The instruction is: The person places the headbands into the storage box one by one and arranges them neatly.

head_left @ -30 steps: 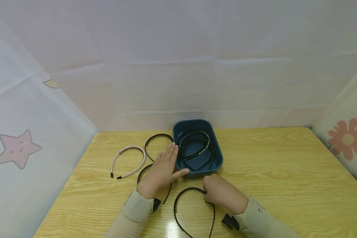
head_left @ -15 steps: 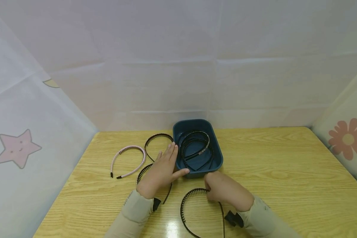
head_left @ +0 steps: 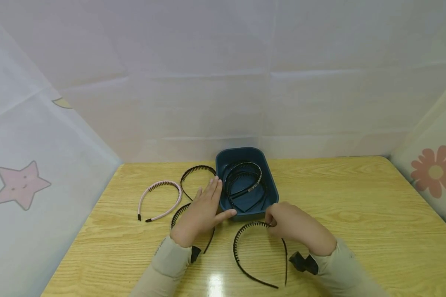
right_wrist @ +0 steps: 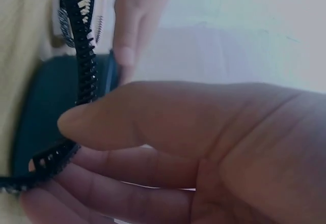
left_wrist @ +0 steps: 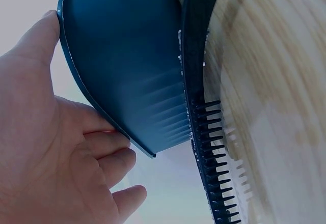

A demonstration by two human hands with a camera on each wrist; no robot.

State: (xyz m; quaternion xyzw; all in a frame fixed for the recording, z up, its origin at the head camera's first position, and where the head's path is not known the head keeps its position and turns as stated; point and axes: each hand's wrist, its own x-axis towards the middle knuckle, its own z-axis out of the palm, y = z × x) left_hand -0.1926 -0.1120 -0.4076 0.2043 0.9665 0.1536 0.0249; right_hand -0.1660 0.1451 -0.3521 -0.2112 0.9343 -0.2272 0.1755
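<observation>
My right hand (head_left: 299,226) pinches a black toothed headband (head_left: 236,251) near the top of its arch, just in front of a dark blue bin (head_left: 273,202). In the right wrist view the thumb and fingers close round this headband (right_wrist: 85,76). My left hand (head_left: 200,212) lies against the bin's left side, fingers stretched along the rim and thumb at the front corner. The left wrist view has that hand (left_wrist: 61,132) touching the bin's wall (left_wrist: 122,56). Inside the bin lie black headbands (head_left: 261,175), one with a glittery band.
Left of the bin, a pink headband (head_left: 180,192) and a black headband (head_left: 193,167) lie on the wooden table (head_left: 357,214). Another black headband (head_left: 176,216) lies partly under my left forearm. A pale cloth wall (head_left: 193,103) rises behind the table's back edge.
My right hand has moved right and slightly toward the bin, carrying the black headband with it, so both headband ends now show. The left hand stays in place on the bin.
</observation>
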